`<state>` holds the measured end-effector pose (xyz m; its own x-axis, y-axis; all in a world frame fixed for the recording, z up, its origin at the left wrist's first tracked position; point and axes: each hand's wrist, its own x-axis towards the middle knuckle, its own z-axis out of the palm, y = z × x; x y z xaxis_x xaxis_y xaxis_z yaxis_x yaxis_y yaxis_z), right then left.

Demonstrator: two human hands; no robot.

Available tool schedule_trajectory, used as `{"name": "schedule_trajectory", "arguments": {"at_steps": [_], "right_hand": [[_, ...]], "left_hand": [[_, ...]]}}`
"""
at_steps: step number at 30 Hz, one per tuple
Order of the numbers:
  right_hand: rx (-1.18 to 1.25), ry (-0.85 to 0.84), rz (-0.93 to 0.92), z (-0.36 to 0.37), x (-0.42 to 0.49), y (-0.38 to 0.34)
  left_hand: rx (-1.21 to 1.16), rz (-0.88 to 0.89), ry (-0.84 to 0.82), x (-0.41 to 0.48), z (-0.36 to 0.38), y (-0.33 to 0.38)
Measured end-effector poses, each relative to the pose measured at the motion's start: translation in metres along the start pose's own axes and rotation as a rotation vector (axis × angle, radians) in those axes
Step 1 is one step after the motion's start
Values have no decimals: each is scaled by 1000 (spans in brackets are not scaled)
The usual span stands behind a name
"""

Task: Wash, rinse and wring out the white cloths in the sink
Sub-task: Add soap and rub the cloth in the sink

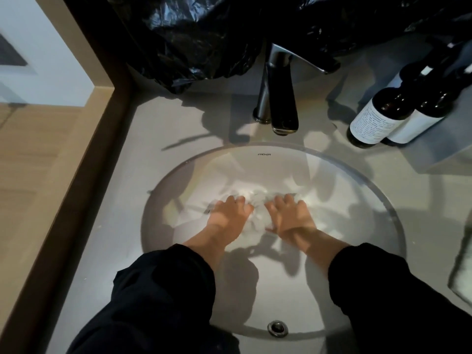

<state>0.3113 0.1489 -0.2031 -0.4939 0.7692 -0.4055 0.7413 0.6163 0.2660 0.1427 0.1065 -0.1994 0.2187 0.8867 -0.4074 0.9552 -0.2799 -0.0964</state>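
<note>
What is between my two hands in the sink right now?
A bunched white cloth fills the gap between left hand and right hand, both gripping it; head view.

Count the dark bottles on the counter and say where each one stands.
2. The first bottle stands on the counter right of the faucet; the second bottle stands just right of it, partly hidden by it. Others may sit beyond the frame's right edge.
</note>
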Motion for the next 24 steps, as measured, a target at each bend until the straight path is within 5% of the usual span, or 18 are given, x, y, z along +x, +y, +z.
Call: {"name": "schedule_trajectory", "arguments": {"at_steps": [4,7,10,14,17,21,24], "right_hand": [[648,-146,157,-28,-5,23],[899,-244,311,-40,-12,41],[1297,13,531,-44,-12,36],[913,555,280,-46,-7,-41],[504,457,100,-20,5,-71],[325,548,79,5,25,-52],[345,406,100,-9,37,-44]], "left_hand": [[-191,53,-12,-12,-2,-21],[-200,-51,1,-21,-3,-41],[-302,-141,-91,-21,1,-47],[-398,-174,-131,-18,3,-48],[-437,-194,-160,-11,8,-52],[-455,-210,-156,-4,12,-50],[-475,-242,-108,-4,7,-47]]}}
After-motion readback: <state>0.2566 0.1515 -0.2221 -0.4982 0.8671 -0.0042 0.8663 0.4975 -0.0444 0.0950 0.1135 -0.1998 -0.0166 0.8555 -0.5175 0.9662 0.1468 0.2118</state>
